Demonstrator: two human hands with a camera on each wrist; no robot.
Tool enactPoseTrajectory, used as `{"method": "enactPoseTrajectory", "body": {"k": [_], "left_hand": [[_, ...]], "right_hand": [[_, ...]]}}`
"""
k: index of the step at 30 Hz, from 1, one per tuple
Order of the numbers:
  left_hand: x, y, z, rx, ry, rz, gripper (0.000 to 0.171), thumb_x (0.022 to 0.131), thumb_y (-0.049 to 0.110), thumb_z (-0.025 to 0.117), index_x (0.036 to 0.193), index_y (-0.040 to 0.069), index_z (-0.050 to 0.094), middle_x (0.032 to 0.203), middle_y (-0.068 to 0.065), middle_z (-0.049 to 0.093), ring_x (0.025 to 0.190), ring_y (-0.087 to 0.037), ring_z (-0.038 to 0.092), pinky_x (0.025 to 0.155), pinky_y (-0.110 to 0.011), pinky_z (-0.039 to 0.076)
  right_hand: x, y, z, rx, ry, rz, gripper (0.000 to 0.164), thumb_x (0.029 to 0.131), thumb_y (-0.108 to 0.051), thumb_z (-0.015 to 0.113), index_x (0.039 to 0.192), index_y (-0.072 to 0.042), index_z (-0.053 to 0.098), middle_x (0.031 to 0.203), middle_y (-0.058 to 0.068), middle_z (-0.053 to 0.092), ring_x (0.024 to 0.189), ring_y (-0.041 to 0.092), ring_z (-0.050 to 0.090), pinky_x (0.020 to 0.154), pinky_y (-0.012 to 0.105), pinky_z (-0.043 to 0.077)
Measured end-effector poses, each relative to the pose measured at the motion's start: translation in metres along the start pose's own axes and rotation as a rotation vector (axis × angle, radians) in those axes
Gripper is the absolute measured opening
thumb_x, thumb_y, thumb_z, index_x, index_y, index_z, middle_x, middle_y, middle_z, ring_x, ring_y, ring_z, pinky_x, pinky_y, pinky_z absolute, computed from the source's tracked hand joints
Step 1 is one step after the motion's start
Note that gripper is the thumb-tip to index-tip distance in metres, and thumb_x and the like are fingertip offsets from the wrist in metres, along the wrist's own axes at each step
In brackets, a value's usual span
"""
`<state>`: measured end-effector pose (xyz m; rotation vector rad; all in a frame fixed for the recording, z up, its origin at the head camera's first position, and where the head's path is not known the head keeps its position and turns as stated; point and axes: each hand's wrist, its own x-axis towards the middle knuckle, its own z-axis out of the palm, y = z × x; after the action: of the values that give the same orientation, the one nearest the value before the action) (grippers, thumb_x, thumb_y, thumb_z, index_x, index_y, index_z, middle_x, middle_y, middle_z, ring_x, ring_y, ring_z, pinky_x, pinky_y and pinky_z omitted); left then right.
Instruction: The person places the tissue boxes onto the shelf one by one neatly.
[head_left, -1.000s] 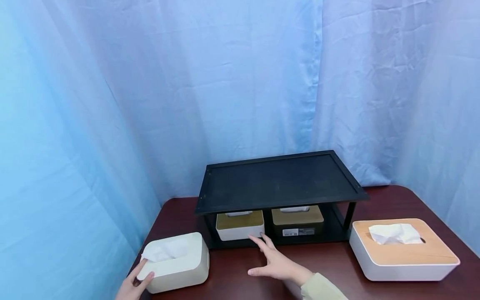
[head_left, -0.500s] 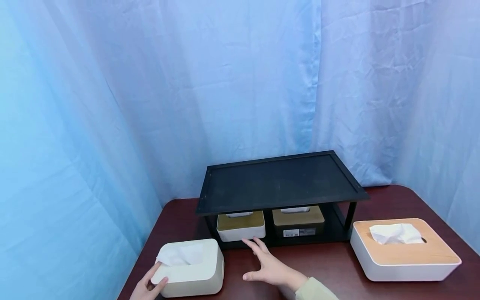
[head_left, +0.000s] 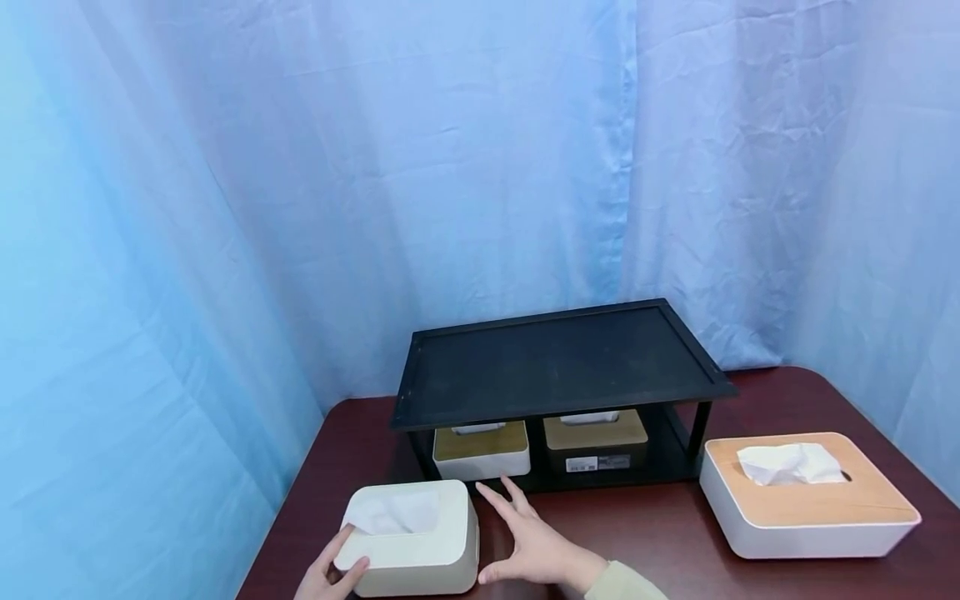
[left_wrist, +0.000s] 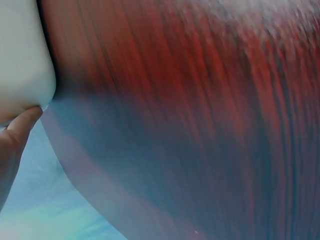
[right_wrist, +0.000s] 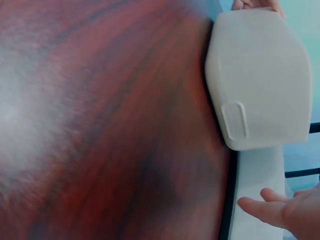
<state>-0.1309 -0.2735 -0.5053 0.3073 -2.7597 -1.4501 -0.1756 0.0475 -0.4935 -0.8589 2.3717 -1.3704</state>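
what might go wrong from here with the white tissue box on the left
The left hand grips only one end of the white tissue box, while the open right hand isn't supporting it, so a lift now might tilt or slip it.

The left fingers sit right by the tissue and could crumple or tug it.

The box is near the black shelf, so moving it forward might bump the front corner.

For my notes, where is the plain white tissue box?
In the head view, the white tissue box is low, left of centre, between left hand and right hand, before the black shelf.
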Motion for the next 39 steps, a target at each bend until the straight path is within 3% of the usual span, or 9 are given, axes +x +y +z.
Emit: {"method": "enactPoseTrajectory", "body": {"k": [6,13,19,25,34,39], "left_hand": [[-0.002,0.003,0.004,-0.003,-0.024,0.036,0.072,0.083,0.021,0.073,0.136,-0.013,0.038,0.134,-0.037,0.042,0.115,-0.039,0.054,0.083,-0.036,0.054],[-0.003,0.012,0.016,-0.041,-0.052,0.080,0.071,0.082,0.020,0.074,0.136,-0.011,0.041,0.135,-0.036,0.042,0.115,-0.038,0.054,0.082,-0.035,0.054],[-0.003,0.020,0.028,-0.078,-0.042,0.076,0.070,0.081,0.022,0.075,0.136,-0.008,0.043,0.135,-0.035,0.044,0.116,-0.037,0.054,0.080,-0.029,0.054],[0.000,0.026,0.033,-0.137,-0.106,0.070,0.074,0.082,0.027,0.074,0.137,-0.009,0.040,0.137,-0.035,0.041,0.121,-0.038,0.050,0.083,-0.029,0.052],[0.003,0.035,0.052,-0.124,-0.189,0.165,0.065,0.081,0.030,0.075,0.129,-0.005,0.047,0.130,-0.026,0.049,0.114,-0.032,0.052,0.080,-0.026,0.050],[-0.001,0.042,0.058,0.028,-0.170,0.217,0.060,0.081,0.035,0.074,0.126,0.003,0.051,0.127,-0.017,0.055,0.113,-0.028,0.054,0.080,-0.024,0.048]], "right_hand": [[0.001,-0.001,0.010,0.009,-0.039,0.012,0.101,0.073,-0.041,0.080,0.152,-0.033,0.017,0.153,0.030,0.002,0.134,0.052,0.026,0.093,0.066,0.038],[0.003,0.003,0.016,-0.013,-0.074,0.010,0.101,0.074,-0.039,0.079,0.152,-0.033,0.016,0.152,0.033,-0.001,0.134,0.053,0.023,0.093,0.066,0.038],[0.000,0.007,0.018,-0.040,0.028,0.009,0.102,0.069,-0.041,0.083,0.151,-0.027,0.023,0.150,0.039,0.004,0.132,0.053,0.027,0.094,0.064,0.039],[-0.005,0.010,0.015,-0.078,0.088,0.003,0.099,0.067,-0.043,0.084,0.149,-0.024,0.030,0.149,0.038,0.008,0.127,0.052,0.036,0.090,0.061,0.043],[-0.020,0.027,0.000,-0.184,0.144,-0.031,0.081,0.076,-0.040,0.078,0.144,-0.025,0.037,0.149,0.036,0.017,0.119,0.047,0.049,0.084,0.052,0.049],[-0.026,0.031,-0.008,-0.179,0.140,-0.042,0.081,0.076,-0.042,0.078,0.144,-0.026,0.038,0.149,0.036,0.018,0.119,0.044,0.050,0.085,0.047,0.050]]}}
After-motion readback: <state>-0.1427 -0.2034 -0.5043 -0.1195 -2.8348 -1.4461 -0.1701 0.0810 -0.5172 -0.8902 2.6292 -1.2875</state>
